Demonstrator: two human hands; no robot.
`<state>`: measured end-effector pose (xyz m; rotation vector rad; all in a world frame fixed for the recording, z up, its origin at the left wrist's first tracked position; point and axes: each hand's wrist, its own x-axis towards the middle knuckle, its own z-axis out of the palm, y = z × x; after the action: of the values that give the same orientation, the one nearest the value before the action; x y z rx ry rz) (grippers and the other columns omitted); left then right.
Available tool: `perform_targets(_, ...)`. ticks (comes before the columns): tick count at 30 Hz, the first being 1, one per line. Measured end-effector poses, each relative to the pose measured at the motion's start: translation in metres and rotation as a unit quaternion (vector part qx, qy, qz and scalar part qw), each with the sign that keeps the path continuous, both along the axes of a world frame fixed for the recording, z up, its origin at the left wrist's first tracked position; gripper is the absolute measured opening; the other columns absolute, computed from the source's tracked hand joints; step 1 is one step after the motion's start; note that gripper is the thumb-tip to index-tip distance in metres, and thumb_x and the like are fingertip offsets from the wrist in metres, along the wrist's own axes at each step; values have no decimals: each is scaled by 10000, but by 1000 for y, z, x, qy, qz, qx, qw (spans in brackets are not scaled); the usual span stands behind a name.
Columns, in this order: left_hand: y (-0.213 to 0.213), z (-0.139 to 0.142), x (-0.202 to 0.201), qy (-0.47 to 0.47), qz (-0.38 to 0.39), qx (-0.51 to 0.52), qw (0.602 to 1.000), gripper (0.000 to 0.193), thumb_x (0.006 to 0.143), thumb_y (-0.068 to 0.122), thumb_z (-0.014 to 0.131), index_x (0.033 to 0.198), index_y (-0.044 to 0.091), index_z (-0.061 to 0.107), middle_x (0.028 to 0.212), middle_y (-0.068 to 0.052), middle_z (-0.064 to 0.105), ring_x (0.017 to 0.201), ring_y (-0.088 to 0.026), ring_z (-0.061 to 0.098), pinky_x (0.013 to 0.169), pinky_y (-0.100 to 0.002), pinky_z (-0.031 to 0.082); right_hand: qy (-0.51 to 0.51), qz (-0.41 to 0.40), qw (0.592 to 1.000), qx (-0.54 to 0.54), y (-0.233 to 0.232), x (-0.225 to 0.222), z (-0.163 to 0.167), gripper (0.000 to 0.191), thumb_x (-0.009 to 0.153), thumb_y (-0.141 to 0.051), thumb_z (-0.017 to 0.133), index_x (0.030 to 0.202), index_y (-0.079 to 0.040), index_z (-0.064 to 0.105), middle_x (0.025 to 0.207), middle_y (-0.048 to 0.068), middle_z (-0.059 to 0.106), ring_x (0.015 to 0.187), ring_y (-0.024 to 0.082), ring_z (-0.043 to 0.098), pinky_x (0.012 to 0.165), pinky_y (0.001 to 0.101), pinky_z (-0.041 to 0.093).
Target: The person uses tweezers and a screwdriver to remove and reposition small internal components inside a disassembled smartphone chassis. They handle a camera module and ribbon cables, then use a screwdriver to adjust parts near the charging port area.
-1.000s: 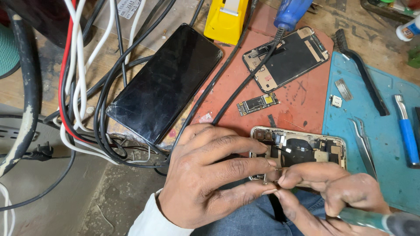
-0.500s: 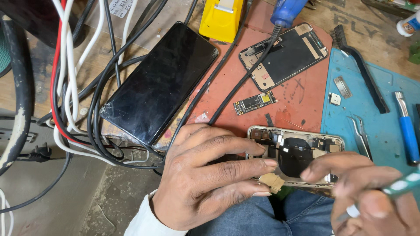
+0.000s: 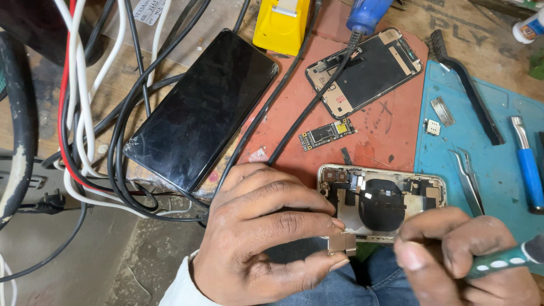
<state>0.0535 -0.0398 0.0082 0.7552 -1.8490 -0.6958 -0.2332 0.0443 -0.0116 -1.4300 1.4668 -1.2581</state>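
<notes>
Metal part: small grey-gold bracket (image 3: 342,243), pinched between thumb and forefinger of the left hand (image 3: 266,238), held at the near edge of the opened phone.
Left fingers: closed narrow on the bracket; remaining fingers spread over the phone's left end, steadying it.
Opened phone: back housing (image 3: 381,199) face up at near centre, half on the red mat (image 3: 391,141), half off the bench edge; black round coil and flex cables exposed, screen already off.
Right hand: (image 3: 459,255) near right, fingers wrapped tight around a green-handled driver (image 3: 504,262); tip hidden behind the fingers.
Done, judging by the layout: display panel (image 3: 365,71) separated and lying far on the mat; small circuit board (image 3: 327,134) out and lying between panel and housing; bracket lifted free.
Left, by the look of it: coil, cables and other inner parts not yet removed from the housing.
Nearby: dark intact phone (image 3: 201,107) to the left, tweezers (image 3: 467,180) and blue-handled tool (image 3: 527,164) on the blue mat (image 3: 493,164) to the right, tangled cables (image 3: 96,141) far left.
</notes>
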Motion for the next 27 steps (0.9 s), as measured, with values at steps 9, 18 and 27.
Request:
perform_targets(9, -4, 3, 4, -2, -47, 31, 998, 347, 741, 320, 879, 1046, 163, 823, 820, 17, 724, 821, -175, 685, 873, -364, 486, -98, 82, 990, 59, -15, 33, 10, 410, 871, 110, 738, 977, -114, 411, 1084, 319, 712, 1058, 322, 775, 869, 407, 654)
perform_targets(18, -6, 0, 5, 12, -43, 32, 999, 331, 752, 306, 871, 1034, 138, 823, 826, 4, 723, 825, -186, 696, 837, -357, 501, -266, 243, 926, 114, -33, 1, 19, 341, 751, 236, 627, 961, -13, 525, 1268, 368, 592, 1230, 445, 639, 896, 576, 613)
perform_targets(27, -1, -4, 2, -62, 29, 10, 998, 965, 766, 443, 875, 1521, 20, 447, 1413, -166, 635, 1325, -341, 618, 1146, -479, 446, 71, 113, 990, -55, -65, 34, 37, 440, 838, 108, 680, 1019, -106, 341, 1174, 245, 693, 1186, 297, 723, 954, 372, 668)
